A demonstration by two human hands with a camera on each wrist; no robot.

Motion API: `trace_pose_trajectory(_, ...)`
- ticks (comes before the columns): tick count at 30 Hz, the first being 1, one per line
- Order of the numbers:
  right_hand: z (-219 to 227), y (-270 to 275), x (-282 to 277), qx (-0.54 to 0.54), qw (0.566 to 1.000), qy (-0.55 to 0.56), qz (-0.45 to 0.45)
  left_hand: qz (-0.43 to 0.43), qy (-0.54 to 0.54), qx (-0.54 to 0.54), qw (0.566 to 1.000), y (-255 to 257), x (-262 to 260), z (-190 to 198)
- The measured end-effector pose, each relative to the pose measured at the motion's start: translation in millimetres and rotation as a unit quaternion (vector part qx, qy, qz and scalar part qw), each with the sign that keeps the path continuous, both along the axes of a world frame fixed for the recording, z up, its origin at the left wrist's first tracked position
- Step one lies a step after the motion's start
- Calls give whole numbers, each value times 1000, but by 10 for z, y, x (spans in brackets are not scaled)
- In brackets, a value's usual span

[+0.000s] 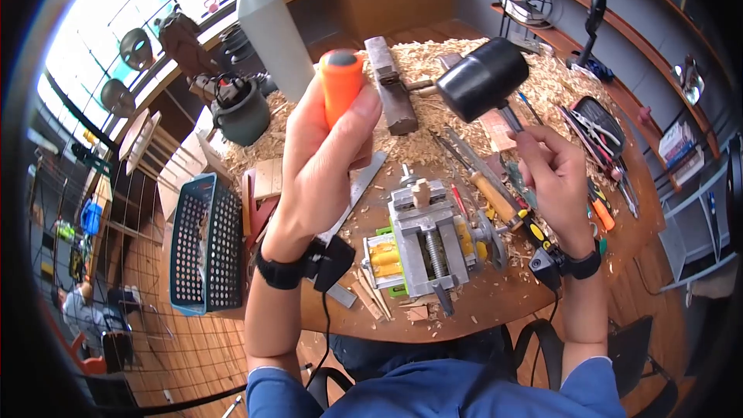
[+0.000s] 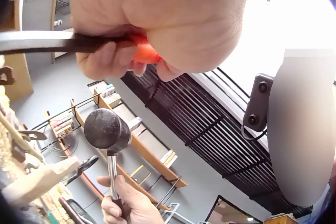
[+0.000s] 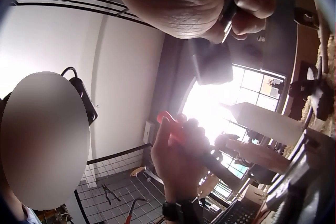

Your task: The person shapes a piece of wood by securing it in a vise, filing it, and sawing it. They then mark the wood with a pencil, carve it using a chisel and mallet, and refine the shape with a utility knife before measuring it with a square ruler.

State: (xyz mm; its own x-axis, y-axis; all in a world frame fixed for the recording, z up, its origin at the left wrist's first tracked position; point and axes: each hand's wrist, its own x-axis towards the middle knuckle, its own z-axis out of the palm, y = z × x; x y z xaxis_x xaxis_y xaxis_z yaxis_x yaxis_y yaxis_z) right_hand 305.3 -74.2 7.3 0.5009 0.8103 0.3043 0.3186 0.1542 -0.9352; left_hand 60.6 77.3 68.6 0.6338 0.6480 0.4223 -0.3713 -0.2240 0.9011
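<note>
My left hand (image 1: 321,159) grips an orange-handled chisel (image 1: 340,85), held up over the bench; its flat metal blade (image 2: 37,41) runs out below the fist in the left wrist view, the tip out of frame. My right hand (image 1: 553,178) holds a black rubber mallet (image 1: 484,77) by its metal shaft, head raised to the right of the chisel handle and apart from it. Between and below both hands stands a metal vise (image 1: 433,248), with a small upright wooden piece (image 1: 421,193) at its jaws. Neither tool touches that piece.
Wood shavings (image 1: 433,58) cover the table's back, where a wooden plane (image 1: 389,85) lies. A teal basket (image 1: 205,244) stands left, near a tall grey bottle (image 1: 271,31). Right of the vise lie a wooden-handled tool (image 1: 495,197) and a case of pliers (image 1: 600,128).
</note>
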Motion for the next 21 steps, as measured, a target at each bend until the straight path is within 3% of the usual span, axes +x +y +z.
trace_pose_trajectory(2, 25, -8, -73, 21, 999, 3, -27, -38, -66, 15, 997, 46, 50, 39)
trace_pose_trajectory(4, 32, -22, -131, 20, 1000, 3, -23, -140, -124, 51, 981, 171, 87, 86)
trace_pose_trajectory(7, 40, -55, -151, 34, 998, -5, -45, -177, -170, 32, 969, 136, 205, 166)
trace_pose_trajectory(8, 40, -63, -144, 28, 999, -13, -40, -196, -225, -38, 954, 100, 277, 191)
trace_pose_trajectory(21, 222, -193, -112, 6, 991, -84, -109, -229, -188, -57, 953, 92, 268, 216)
